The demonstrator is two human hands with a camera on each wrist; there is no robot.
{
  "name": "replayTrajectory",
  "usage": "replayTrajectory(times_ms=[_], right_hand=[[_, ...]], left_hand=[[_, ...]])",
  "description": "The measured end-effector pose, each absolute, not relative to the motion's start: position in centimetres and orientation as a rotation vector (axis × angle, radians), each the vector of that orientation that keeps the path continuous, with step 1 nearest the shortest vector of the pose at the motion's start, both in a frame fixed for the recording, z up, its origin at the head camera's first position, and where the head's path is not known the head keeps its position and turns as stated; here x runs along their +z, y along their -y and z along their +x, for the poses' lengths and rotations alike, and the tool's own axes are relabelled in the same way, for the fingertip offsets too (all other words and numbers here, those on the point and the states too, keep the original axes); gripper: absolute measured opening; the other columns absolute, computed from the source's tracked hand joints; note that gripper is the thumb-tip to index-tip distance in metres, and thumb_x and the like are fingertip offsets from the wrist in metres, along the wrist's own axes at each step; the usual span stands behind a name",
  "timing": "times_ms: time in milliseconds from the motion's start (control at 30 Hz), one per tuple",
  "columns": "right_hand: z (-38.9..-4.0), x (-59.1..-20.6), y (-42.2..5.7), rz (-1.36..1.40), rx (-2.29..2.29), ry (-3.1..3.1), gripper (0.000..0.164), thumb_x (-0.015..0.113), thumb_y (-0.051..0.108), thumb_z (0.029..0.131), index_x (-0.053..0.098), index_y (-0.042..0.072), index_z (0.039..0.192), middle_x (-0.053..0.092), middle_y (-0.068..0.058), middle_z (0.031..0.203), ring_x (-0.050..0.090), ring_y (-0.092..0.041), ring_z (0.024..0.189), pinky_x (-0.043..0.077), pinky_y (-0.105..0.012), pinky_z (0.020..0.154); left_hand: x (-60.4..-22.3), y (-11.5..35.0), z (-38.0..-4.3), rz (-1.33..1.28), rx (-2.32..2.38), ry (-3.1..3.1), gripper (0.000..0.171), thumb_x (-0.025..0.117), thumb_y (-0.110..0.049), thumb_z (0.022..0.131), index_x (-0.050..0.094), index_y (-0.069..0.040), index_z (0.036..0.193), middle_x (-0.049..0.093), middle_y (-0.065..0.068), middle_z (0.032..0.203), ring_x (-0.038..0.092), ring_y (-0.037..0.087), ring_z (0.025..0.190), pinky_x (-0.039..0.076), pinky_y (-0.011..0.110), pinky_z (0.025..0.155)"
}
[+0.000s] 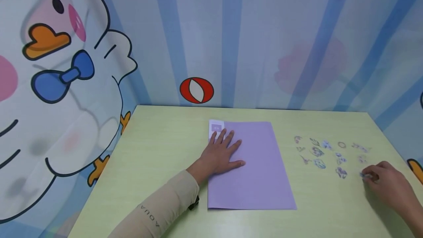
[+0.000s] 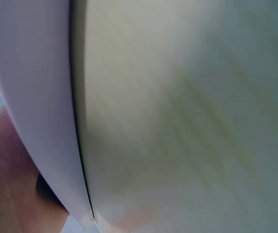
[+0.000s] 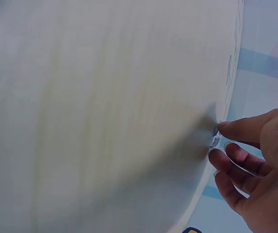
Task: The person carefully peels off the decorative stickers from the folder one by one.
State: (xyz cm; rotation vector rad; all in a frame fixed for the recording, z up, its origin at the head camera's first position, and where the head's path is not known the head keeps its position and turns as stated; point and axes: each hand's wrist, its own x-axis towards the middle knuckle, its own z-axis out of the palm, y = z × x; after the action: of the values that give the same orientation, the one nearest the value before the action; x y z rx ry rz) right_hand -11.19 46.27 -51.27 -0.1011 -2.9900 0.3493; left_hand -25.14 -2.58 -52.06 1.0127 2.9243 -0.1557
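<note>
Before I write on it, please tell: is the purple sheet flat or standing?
Flat: the purple sheet lies on the table, and the left hand rests on it.

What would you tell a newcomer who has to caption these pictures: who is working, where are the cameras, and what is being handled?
There is no robot here, just a person's two bare hands. The wide picture comes from a camera worn on the head; the two others come from cameras on the wrists, so they show mostly tabletop close up.

On the pale table lies a purple sheet with a white label at its far left corner. The left hand rests on it, fingers spread. To the right lie small patterned pieces. The right hand pinches another little piece, too small to identify.
</note>
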Motion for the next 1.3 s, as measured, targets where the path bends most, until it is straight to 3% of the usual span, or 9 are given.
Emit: replayTrajectory(times_ms=[267, 633, 933, 1300], right_hand=[[-11.36, -51.53, -46.44, -0.176, 0.354, 2.976, 0.021, 0.079, -0.008, 0.085, 0.06, -0.012, 0.094, 0.056, -0.022, 0.085, 0.06, -0.04, 0.076, 0.053, -0.054, 0.071], [-10.92, -50.96, -46.36, -0.093, 0.225, 2.934, 0.008, 0.076, -0.011, 0.083, 0.068, -0.008, 0.083, 0.057, -0.018, 0.078, 0.058, -0.033, 0.068, 0.052, -0.053, 0.063], [-10.8, -50.71, -45.96, -0.191, 0.224, 2.898, 0.015, 0.077, -0.012, 0.081, 0.063, -0.007, 0.084, 0.055, -0.017, 0.077, 0.056, -0.033, 0.07, 0.047, -0.051, 0.065], [-10.75, -50.59, -45.87, -0.26, 0.266, 2.932, 0.018, 0.075, -0.009, 0.086, 0.057, -0.008, 0.083, 0.053, -0.017, 0.075, 0.051, -0.031, 0.068, 0.045, -0.047, 0.065]], left_hand=[[-52.02, 2.64, -25.09, 1.012, -0.143, -2.924, 0.086, 0.03, -0.082, 0.101, 0.025, -0.031, 0.17, 0.013, 0.008, 0.178, 0.006, 0.037, 0.163, 0.008, 0.059, 0.129], [-51.75, 2.54, -24.99, 1.014, -0.126, -2.921, 0.087, 0.033, -0.082, 0.1, 0.027, -0.031, 0.17, 0.015, 0.009, 0.178, 0.008, 0.037, 0.163, 0.009, 0.06, 0.128], [-51.86, 2.62, -25.09, 1.017, -0.141, -2.918, 0.086, 0.033, -0.081, 0.101, 0.027, -0.03, 0.17, 0.015, 0.009, 0.178, 0.007, 0.038, 0.163, 0.009, 0.061, 0.128], [-51.66, 2.58, -24.99, 1.017, -0.147, -2.916, 0.086, 0.033, -0.081, 0.101, 0.027, -0.03, 0.17, 0.014, 0.009, 0.178, 0.007, 0.038, 0.163, 0.009, 0.061, 0.128]])
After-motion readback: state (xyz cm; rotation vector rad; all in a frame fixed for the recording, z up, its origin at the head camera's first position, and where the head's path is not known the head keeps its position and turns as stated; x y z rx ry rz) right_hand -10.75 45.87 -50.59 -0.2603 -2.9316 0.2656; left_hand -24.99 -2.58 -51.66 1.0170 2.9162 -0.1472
